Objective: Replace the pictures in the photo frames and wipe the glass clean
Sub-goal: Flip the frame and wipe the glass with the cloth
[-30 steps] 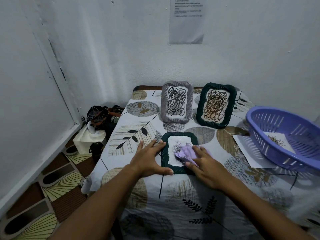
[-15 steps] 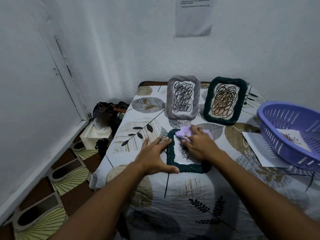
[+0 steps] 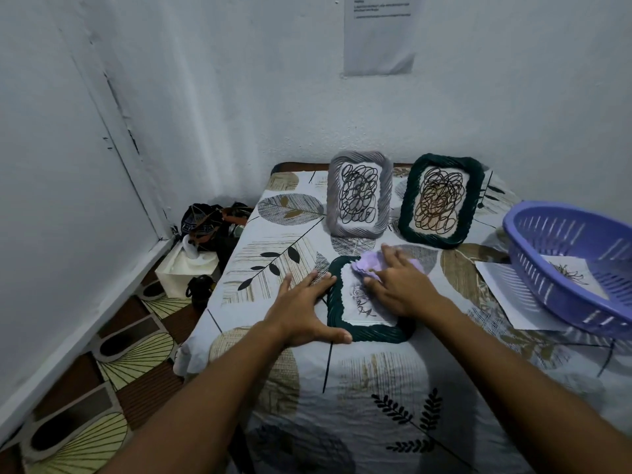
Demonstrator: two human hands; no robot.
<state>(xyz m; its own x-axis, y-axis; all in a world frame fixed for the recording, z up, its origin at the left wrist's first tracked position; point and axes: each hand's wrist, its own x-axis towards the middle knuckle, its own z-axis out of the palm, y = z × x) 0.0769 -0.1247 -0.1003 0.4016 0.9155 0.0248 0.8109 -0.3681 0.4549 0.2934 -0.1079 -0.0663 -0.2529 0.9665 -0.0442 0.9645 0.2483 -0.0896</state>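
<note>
A dark green photo frame (image 3: 337,302) lies flat on the leaf-patterned tablecloth (image 3: 376,388), a flower picture under its glass. My left hand (image 3: 301,309) rests flat against the frame's left edge, thumb along its near corner. My right hand (image 3: 396,285) presses a lilac cloth (image 3: 367,265) onto the far part of the glass. Behind them a grey frame (image 3: 359,195) and a second dark green frame (image 3: 441,201) stand upright, each holding a scribble drawing.
A purple plastic basket (image 3: 567,261) with a picture inside sits at the right, partly on a loose white sheet (image 3: 502,292). White walls close in behind and to the left. On the floor left of the table are a tissue box (image 3: 184,268) and dark bags (image 3: 208,224).
My right hand slid the lilac cloth from the middle of the glass up to its far end. The left hand stayed on the frame's edge.
</note>
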